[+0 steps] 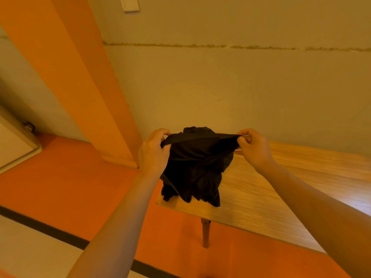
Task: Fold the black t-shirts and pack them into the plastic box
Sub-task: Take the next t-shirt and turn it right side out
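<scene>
The left hand (153, 152), fingers curled, grips one end of a taut band of fabric on a black t-shirt (193, 169) held up in the air over the near left corner of a wooden tabletop (281, 187). The shirt hangs bunched and crumpled between the two hands, its lower folds dangling just above or onto the tabletop's corner; which of the two cannot be told. To the right, the right hand (254, 149) pinches the other end of the same stretched edge between thumb and fingers. Both bare forearms reach in from the near edge of the view. Left of the hands, an orange pillar (80, 81) rises from an orange floor (70, 187), and a pale wall (241, 87) stands beyond the tabletop. One table leg (205, 232) shows below the near corner.
</scene>
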